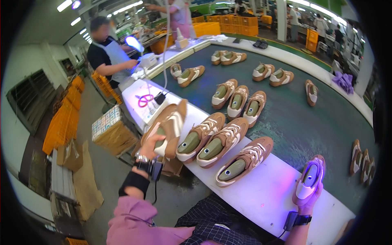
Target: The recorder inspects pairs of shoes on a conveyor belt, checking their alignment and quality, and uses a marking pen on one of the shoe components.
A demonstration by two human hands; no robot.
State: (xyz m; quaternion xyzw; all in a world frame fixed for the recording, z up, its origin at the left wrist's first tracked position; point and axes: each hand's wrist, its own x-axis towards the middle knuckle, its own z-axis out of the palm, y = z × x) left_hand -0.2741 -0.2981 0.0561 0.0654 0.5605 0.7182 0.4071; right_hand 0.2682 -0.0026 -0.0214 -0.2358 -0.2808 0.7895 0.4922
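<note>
My left hand [150, 148] is closed around the heel of a brown sneaker [174, 125] with white stripes, tilted up over the left edge of the white ledge [281, 204]. That shoe is partly smeared by motion. Off to the right, my right hand [307, 203] grips another brown sneaker [311, 175] from beneath its white heel, laces pointing away, under a violet tint. Between my hands, three matching sneakers stand on the ledge: a left one [201, 138], a middle one [223, 141] and a right one [246, 160]. Green lasts fill their openings.
Beyond the ledge, a dark green conveyor [286, 118] carries several more sneakers. Red-handled scissors [145, 100] lie at the ledge's left end. A carton [114, 130] stands on the left, near orange crates [61, 122]. A person in an apron [116, 57] works at the far left.
</note>
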